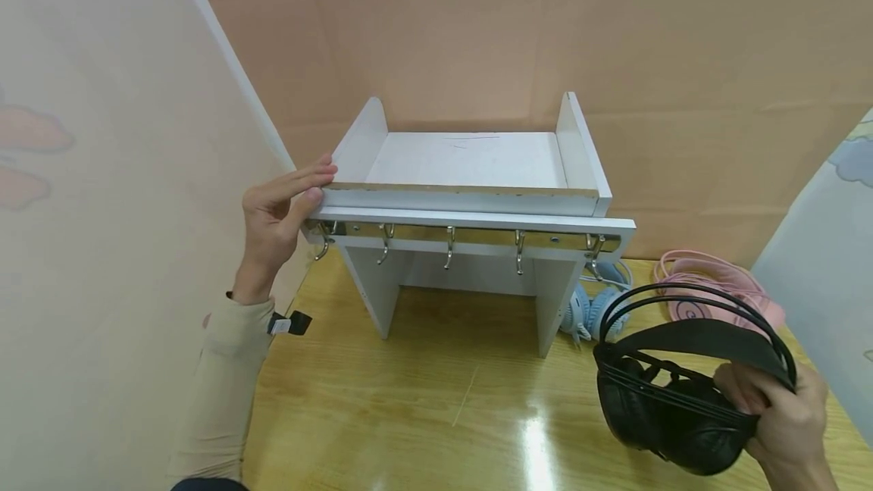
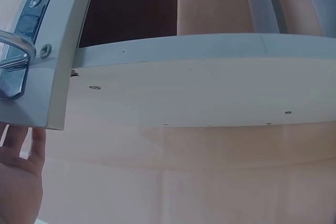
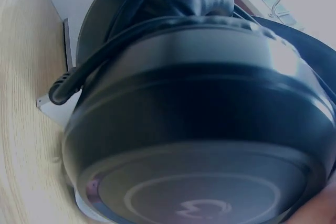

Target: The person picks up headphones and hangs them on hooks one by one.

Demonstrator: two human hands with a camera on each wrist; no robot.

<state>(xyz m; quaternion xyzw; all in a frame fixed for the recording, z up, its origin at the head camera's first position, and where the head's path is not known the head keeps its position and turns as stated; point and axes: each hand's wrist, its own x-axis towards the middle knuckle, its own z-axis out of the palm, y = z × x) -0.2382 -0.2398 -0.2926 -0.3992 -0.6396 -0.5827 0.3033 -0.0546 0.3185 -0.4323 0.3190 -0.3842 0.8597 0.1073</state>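
A white shelf [image 1: 470,203] with a gold strip of several metal hooks [image 1: 450,247] along its front stands upright on the wooden surface. My left hand [image 1: 276,214] rests at the shelf's upper left corner, fingers extended, thumb by the hook board's end. In the left wrist view, the left fingertips pass out of sight behind that board [image 2: 50,82]. My right hand [image 1: 791,415] grips a pair of black over-ear headphones [image 1: 682,408] by one side, at the lower right. Their large ear cup [image 3: 199,108] fills most of the right wrist view.
Light blue headphones [image 1: 593,309] lie beside the shelf's right leg. Pink headphones [image 1: 723,290] with a coiled cable are farther right. A pale wall [image 1: 136,173] rises close on the left, brown paper [image 1: 477,36] covers the back, and another pale panel [image 1: 818,271] stands on the right.
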